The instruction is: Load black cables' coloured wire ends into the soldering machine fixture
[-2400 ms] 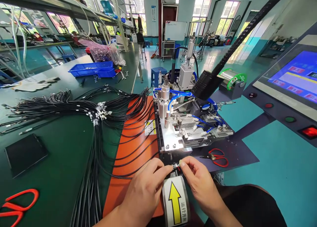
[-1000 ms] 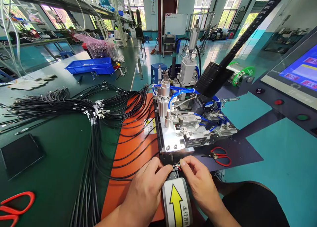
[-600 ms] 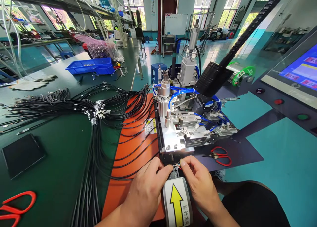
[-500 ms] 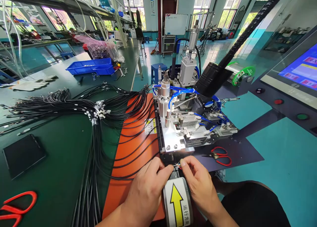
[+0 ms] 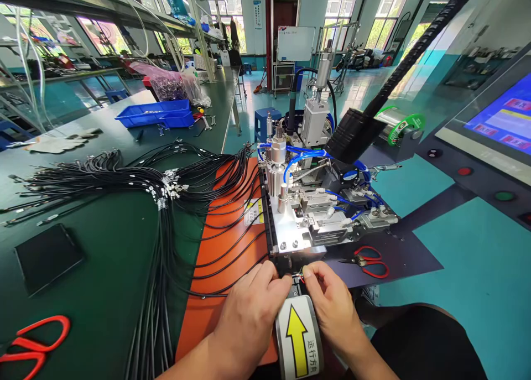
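My left hand point(image 5: 253, 308) and my right hand point(image 5: 332, 302) meet at the near edge of a small metal machine point(image 5: 309, 214). Between their fingertips they pinch the end of a thin black cable point(image 5: 232, 283) with small coloured wire ends point(image 5: 299, 275), just below the machine's front plate. The cable runs left across an orange mat point(image 5: 226, 247). A white label with a yellow arrow point(image 5: 296, 333) sits between my wrists. The wire tips are mostly hidden by my fingers.
A large bundle of black cables point(image 5: 124, 181) spreads over the green bench. Red scissors point(image 5: 367, 261) lie right of the machine, another pair point(image 5: 35, 341) at the near left. A black pad point(image 5: 47, 255), blue tray point(image 5: 157, 113) and touchscreen panel point(image 5: 498, 120) surround the area.
Both hands have edged slightly forward, bringing the wire end closer under the machine's front plate. The grip on the cable end is unchanged.
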`<state>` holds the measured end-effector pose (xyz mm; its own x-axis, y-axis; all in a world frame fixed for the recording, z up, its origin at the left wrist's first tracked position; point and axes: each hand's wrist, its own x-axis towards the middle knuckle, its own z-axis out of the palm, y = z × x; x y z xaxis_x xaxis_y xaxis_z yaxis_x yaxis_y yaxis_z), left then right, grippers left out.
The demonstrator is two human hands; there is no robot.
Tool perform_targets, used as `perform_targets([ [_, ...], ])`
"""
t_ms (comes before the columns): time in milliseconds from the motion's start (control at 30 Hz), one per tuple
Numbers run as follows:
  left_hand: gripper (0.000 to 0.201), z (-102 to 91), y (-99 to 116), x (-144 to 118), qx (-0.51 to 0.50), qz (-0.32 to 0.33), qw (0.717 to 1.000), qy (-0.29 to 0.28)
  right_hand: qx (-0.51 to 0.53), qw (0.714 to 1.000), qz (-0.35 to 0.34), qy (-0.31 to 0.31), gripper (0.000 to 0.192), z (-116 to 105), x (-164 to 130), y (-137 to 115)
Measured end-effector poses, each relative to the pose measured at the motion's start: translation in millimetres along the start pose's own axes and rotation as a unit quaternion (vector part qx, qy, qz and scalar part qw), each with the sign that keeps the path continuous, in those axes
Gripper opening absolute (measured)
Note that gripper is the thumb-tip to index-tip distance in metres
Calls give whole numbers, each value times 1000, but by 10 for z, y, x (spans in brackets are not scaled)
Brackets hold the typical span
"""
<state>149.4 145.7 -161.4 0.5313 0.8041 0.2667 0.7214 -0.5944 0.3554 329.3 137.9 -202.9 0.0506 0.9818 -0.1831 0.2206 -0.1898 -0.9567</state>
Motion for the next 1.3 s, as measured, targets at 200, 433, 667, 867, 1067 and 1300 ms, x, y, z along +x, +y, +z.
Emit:
perform_targets([
  [200, 24, 34, -23, -14, -4, 1, 1000, 7, -25, 998, -62, -17, 34, -96, -11, -32],
  [433, 25, 41, -6, -31, 0, -2, 1000, 3, -46, 988, -146, -3, 24, -79, 0, -98],
  [667, 20, 28, -3, 3, 11, 2, 1000, 8, -55, 986, -153, 28, 21, -79, 3, -56],
  [867, 18, -5, 29, 16, 13, 8, 1000, 13, -68, 987, -138, 37, 26, -65, 5, -30],
  [1067, 19, 4, 25, 21, 15, 15, 999, 27, -41, 996, -69, 25, 35, -44, 22, -19],
  [1300, 23, 12, 15, 12, 15, 16, 1000, 23, -1, 1000, 15, 5, 41, -95, -4, -16],
])
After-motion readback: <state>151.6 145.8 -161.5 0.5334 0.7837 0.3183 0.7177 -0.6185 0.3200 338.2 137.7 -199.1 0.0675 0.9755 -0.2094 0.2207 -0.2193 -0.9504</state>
